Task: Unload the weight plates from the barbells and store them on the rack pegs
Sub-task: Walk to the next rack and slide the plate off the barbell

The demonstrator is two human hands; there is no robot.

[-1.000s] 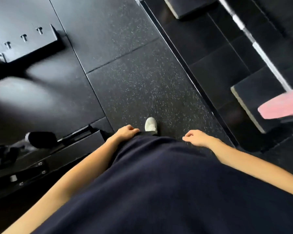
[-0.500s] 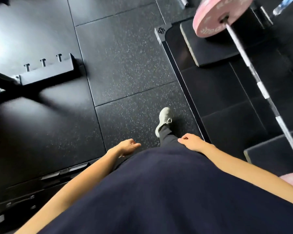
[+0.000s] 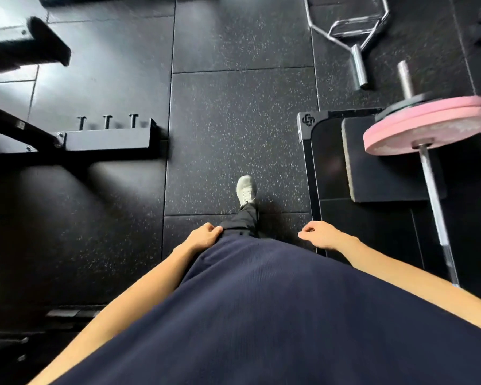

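A: Where are the plates now?

B: The pink plate (image 3: 425,126) is on the barbell (image 3: 435,201), at its far end, on the right side of the view. A thin black plate (image 3: 406,102) sits just behind it, outboard on the sleeve (image 3: 405,79). The pink one rests on a dark block (image 3: 386,179).

A: And the hands?

B: Both carry nothing. Left hand (image 3: 204,236) hangs loosely curled beside the thigh; right hand (image 3: 321,236) also relaxed, fingers a bit bent. Neither is near the plates yet.

A: How will it handle, in your opinion?

B: I think heavy & stiff. The pink one looks like rubber bumper type, so not slippery and not fragile. The black one must come off first, prob. lighter. Take each by the rim w/ two hands on opposite sides, slide straight along the sleeve, no tilting or it binds.

A: Collar on it?

B: Cannot tell, too blurred.

A: Where to store?

B: Rack pegs (image 3: 107,122) are at left, across the floor (image 3: 233,120), well apart from the bar.
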